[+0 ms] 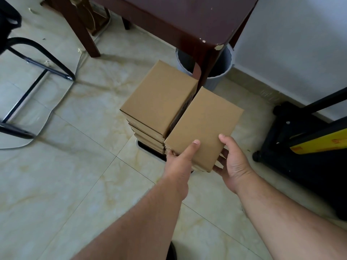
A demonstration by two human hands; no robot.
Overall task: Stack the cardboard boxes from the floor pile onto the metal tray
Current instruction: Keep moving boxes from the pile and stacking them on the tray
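Observation:
Two stacks of flat brown cardboard boxes stand side by side on a metal tray point(148, 149), of which only a near-left corner shows. The left stack point(159, 98) is several boxes high. The top box point(204, 126) of the right stack is held at its near end by both hands. My left hand point(180, 156) grips its near-left corner, thumb on top and fingers underneath. My right hand point(232, 162) holds the near-right corner, thumb on the top face and fingers below the edge.
A dark wooden table point(187, 21) stands just behind the stacks, its leg beside a grey bin point(219, 68). A black chair frame point(37, 59) is at left. A black and yellow cart point(309, 147) sits at right by the white wall. The floor is pale tile.

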